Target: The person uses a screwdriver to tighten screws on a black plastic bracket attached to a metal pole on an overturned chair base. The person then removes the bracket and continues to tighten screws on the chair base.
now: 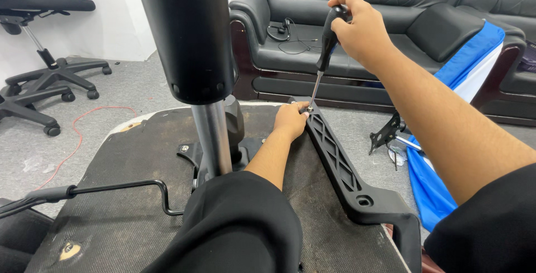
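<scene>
**Black armrest bracket, one end under the screwdriver**

Black plastic dominates the centre of the frame: a latticed armrest bracket (340, 161) lies along the right edge of an upturned chair seat (128, 167), running from mid-frame down toward the lower right. Its upper end is being fastened; the hole (364, 201) at its lower end looks empty, so by my reading the mounting is partly done, with at least that point left. Whether the upper screw is fully seated cannot be told.

Just above centre, the right hand (357, 27) is closed firmly around the black handle of a screwdriver (325, 55), shaft angled down to the bracket's upper end. Below it, the left hand (290, 119) rests curled on that end, fingertips pinched at the tip of the shaft, steadying it or the screw there.

A chrome gas column (215, 139) with its black cover rises left of centre. A black sofa (357, 38) fills the upper right, and another office chair (44, 55) stands at the upper left.
</scene>
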